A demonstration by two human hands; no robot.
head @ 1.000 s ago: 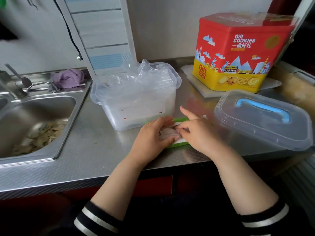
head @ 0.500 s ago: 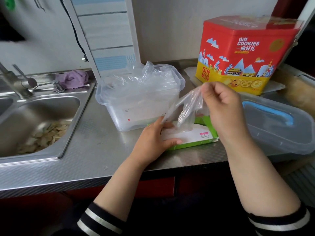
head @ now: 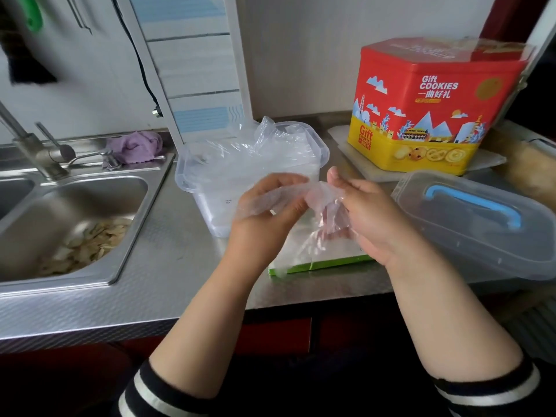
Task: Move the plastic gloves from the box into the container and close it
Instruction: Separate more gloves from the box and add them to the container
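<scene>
A clear plastic glove (head: pixel 316 203) hangs crumpled between my two hands above the counter. My left hand (head: pixel 264 212) grips its left end and my right hand (head: pixel 364 215) grips its right part. Below them lies the flat green and white glove box (head: pixel 319 260), mostly hidden by the glove and my hands. Just behind my hands stands the open clear container (head: pixel 210 179) with several loose plastic gloves piled in it. Its clear lid (head: pixel 481 224) with a blue handle lies on the counter to the right.
A steel sink (head: pixel 75 224) with peelings in it fills the left, with a tap and a purple cloth (head: pixel 135 145) behind it. A red and yellow cookie tin (head: pixel 430 106) stands at the back right. The counter's front edge (head: pixel 180 308) runs just below the box.
My right hand pulled a glove up out of the box. My left hand left the box and rose to take the glove's other end; both hands now hold it in front of the container.
</scene>
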